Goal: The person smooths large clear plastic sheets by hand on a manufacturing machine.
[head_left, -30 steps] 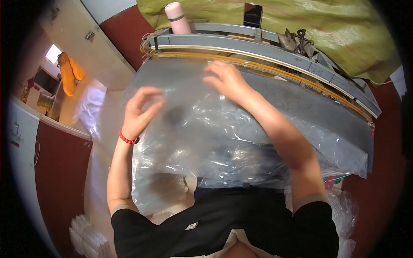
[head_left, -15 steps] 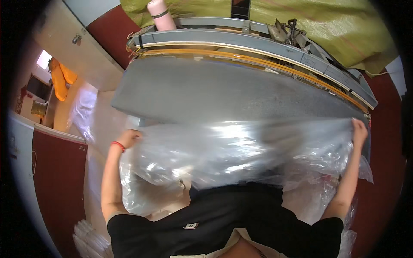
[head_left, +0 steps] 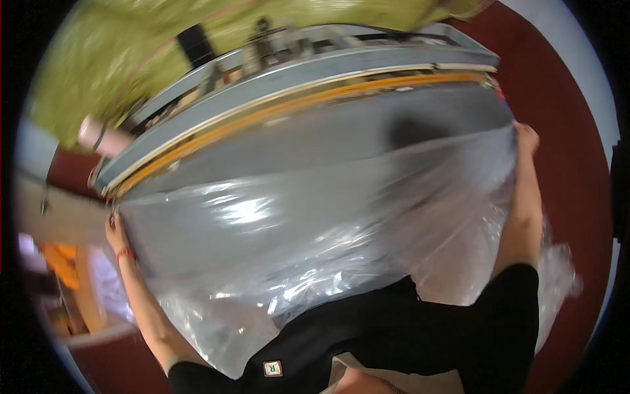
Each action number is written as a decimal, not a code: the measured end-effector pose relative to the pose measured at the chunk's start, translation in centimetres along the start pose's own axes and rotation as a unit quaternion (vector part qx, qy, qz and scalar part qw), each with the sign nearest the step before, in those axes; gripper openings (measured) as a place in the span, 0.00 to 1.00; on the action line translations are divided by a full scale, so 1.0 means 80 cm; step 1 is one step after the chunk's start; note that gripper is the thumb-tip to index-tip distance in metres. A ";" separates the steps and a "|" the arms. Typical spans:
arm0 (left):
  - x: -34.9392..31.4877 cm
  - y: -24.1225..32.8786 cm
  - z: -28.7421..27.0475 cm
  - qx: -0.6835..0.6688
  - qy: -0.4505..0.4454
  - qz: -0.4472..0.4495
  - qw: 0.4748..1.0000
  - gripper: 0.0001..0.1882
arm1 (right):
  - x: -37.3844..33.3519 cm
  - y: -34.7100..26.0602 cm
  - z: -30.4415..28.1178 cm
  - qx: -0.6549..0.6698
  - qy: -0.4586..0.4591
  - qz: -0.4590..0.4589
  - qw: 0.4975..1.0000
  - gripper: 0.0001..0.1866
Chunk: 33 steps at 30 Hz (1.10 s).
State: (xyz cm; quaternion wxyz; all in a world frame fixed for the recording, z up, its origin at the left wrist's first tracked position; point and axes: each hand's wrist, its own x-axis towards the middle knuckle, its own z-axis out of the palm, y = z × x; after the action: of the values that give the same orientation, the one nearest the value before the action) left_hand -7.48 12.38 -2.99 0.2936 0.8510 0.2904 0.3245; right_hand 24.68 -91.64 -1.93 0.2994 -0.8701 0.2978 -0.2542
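Note:
A wide sheet of clear plastic film [head_left: 289, 230] is stretched between my hands over a long grey work surface [head_left: 295, 141]. My left hand [head_left: 115, 226], with a red bracelet at the wrist, pinches the film's far left corner by the table's left end. At the right end, my right hand [head_left: 525, 138] is closed on the other far corner. Both arms reach well forward. The film's far edge runs nearly straight between the hands, and its near part hangs creased against my black shirt. Fingertips on both hands are partly hidden.
Along the table's far side runs a grey metal frame [head_left: 315, 65] with an orange strip [head_left: 289, 105] below it. A pink bottle [head_left: 105, 138] stands at its left end. Yellow-green sheeting [head_left: 118, 52] hangs behind. More clear plastic [head_left: 558, 276] lies at the right.
Both hands have moved forward, drawing the film's far edge from the table's near side to cover much of the grey surface. My view has turned, so the table now appears tilted.

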 end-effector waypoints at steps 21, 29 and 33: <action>-0.367 0.614 0.343 -0.274 -0.610 0.235 0.705 0.07 | -0.033 -0.021 0.026 -0.229 0.071 -0.066 0.969 0.13; -0.458 0.724 0.465 -0.086 -0.480 0.392 0.780 0.11 | -0.033 -0.032 0.026 -0.207 0.043 -0.053 0.976 0.12; -0.447 0.723 0.468 -0.367 -0.536 0.076 0.757 0.07 | -0.029 -0.028 0.025 -0.205 0.061 -0.059 0.975 0.11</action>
State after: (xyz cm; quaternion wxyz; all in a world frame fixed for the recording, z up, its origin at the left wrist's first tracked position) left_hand 14.93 -61.89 0.09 0.6654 0.7321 -0.1209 -0.0814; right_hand 25.12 -87.94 -2.42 0.0806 -0.9118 0.3092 -0.2579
